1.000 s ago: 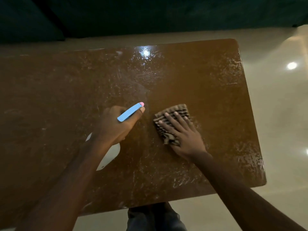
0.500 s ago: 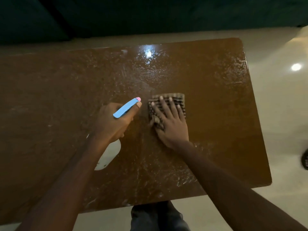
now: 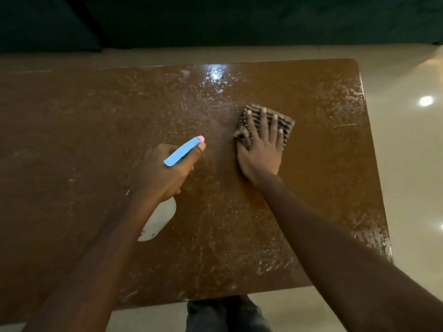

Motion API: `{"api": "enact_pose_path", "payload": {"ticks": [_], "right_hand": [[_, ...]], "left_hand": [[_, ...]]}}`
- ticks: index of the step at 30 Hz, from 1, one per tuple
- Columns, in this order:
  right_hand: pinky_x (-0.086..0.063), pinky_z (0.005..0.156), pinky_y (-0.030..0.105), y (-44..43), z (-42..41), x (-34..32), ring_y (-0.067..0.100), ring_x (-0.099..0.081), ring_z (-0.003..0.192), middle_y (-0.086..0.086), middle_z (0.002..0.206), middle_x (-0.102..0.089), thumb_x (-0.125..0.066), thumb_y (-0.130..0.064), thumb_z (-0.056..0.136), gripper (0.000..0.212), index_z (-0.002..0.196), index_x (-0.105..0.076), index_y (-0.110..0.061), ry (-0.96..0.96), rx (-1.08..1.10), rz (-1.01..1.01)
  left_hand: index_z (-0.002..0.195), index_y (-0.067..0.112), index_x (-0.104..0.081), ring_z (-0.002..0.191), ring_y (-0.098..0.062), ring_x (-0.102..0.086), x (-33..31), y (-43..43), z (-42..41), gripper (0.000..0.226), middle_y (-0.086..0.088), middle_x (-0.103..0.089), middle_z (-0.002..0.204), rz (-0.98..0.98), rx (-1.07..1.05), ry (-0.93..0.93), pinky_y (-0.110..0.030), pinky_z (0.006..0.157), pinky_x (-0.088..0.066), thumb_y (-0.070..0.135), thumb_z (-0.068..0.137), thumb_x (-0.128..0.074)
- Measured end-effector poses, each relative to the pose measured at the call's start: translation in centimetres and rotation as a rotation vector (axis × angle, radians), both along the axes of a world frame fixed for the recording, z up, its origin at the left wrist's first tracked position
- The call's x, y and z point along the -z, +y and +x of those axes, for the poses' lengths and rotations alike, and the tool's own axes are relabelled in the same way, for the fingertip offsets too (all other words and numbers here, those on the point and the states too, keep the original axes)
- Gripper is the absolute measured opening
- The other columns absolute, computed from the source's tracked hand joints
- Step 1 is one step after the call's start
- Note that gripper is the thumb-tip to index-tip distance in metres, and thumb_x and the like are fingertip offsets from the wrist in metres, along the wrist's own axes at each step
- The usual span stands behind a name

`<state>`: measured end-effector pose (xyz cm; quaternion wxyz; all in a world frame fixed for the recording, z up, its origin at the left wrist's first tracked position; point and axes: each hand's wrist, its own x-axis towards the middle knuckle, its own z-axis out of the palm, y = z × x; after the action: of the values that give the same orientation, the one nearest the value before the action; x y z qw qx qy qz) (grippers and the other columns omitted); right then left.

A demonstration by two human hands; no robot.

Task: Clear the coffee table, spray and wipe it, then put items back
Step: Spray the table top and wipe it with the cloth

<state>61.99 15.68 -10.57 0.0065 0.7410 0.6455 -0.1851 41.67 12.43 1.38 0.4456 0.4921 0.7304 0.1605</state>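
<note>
Top-down view of a glossy brown rectangular counter (image 3: pixel 316 192), wet and streaked. The right grip (image 3: pixel 262 149) lies flat, fingers spread, pressing a folded brown ribbed cloth (image 3: pixel 288 124) onto the counter right of centre, toward the far edge. The left grip (image 3: pixel 165 171) is curled round a white spray bottle with a blue head and pink tip (image 3: pixel 183 152), held mid-counter, nozzle aimed right and away.

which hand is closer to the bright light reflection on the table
Right. The right hand, flat on the striped cloth, sits just below-right of the reflection; the left hand, gripping the spray bottle, is farther toward the person.
</note>
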Motion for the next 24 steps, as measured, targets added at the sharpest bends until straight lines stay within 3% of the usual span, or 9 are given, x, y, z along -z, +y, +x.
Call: {"api": "enact_pose_path", "payload": {"ticks": [5, 7, 10, 13, 17, 20, 24], "right_hand": [[0.006, 0.123, 0.042, -4.5, -0.1, -0.1, 0.018, 0.012, 0.152, -0.008, 0.167, 0.004, -0.031, -0.055, 0.096, 0.069, 0.157, -0.003, -0.042, 0.032, -0.545, 0.006], [0.009, 0.123, 0.038, -6.2, 3.0, -0.2, 0.012, 0.013, 0.152, -0.013, 0.166, 0.003, -0.035, -0.054, 0.095, 0.068, 0.155, -0.004, -0.047, 0.069, -0.654, -0.026], [0.010, 0.121, 0.034, -8.2, 7.8, -0.7, 0.004, 0.013, 0.150, -0.023, 0.162, 0.001, -0.034, -0.052, 0.090, 0.066, 0.152, -0.011, -0.052, 0.170, -0.454, -0.060], [0.011, 0.119, 0.028, -10.5, 11.1, -1.2, 0.000, 0.009, 0.150, -0.025, 0.162, -0.007, -0.033, -0.051, 0.092, 0.059, 0.149, -0.018, -0.055, 0.276, -0.139, -0.013], [0.008, 0.119, 0.026, -13.1, 12.1, -2.3, -0.003, 0.003, 0.148, -0.038, 0.151, -0.005, -0.037, -0.047, 0.095, 0.052, 0.138, -0.015, -0.067, 0.420, 0.082, 0.027], [0.004, 0.120, 0.035, -15.2, 12.6, -1.9, 0.012, -0.006, 0.152, -0.022, 0.160, -0.007, -0.037, -0.051, 0.090, 0.061, 0.149, -0.020, -0.055, 0.479, 0.264, 0.007], [0.002, 0.122, 0.047, -17.7, 12.6, -1.8, 0.021, -0.007, 0.152, -0.008, 0.166, -0.008, -0.036, -0.052, 0.091, 0.064, 0.153, -0.020, -0.048, 0.516, 0.384, -0.005]], "left_hand": [[0.073, 0.012, -0.067, 0.054, -0.021, -0.061, -0.5, -0.4, -0.1, 0.053, -0.013, -0.068, 0.073, 0.009, 0.050, 0.019, -0.022, 0.045, -0.048, 0.062, 0.086, -0.055], [0.073, 0.014, -0.067, 0.054, -0.018, -0.060, -0.7, -0.8, 0.0, 0.051, -0.010, -0.068, 0.073, 0.001, 0.056, 0.025, -0.019, 0.044, -0.048, 0.062, 0.085, -0.055], [0.073, 0.018, -0.067, 0.056, -0.018, -0.063, -0.5, -1.9, 0.4, 0.049, -0.006, -0.068, 0.072, -0.031, 0.091, 0.011, -0.018, 0.044, -0.050, 0.065, 0.081, -0.055], [0.076, 0.019, -0.069, 0.064, -0.026, -0.068, -0.4, -3.4, 1.3, 0.055, -0.007, -0.070, 0.074, -0.064, 0.148, -0.014, -0.032, 0.050, -0.056, 0.072, 0.070, -0.054], [0.079, 0.008, -0.069, 0.055, -0.030, -0.063, -0.2, -6.3, 3.0, 0.057, -0.014, -0.068, 0.071, -0.108, 0.325, -0.024, -0.026, 0.046, -0.050, 0.065, 0.078, -0.060], [0.074, 0.008, -0.063, 0.049, -0.017, -0.053, 0.2, -8.5, 4.2, 0.058, -0.005, -0.057, 0.060, -0.166, 0.432, 0.021, -0.026, 0.051, -0.047, 0.066, 0.079, -0.060], [0.074, 0.011, -0.062, 0.053, -0.016, -0.054, 0.8, -10.7, 4.5, 0.057, -0.006, -0.059, 0.063, -0.169, 0.472, 0.066, -0.026, 0.053, -0.045, 0.068, 0.079, -0.058]]}}
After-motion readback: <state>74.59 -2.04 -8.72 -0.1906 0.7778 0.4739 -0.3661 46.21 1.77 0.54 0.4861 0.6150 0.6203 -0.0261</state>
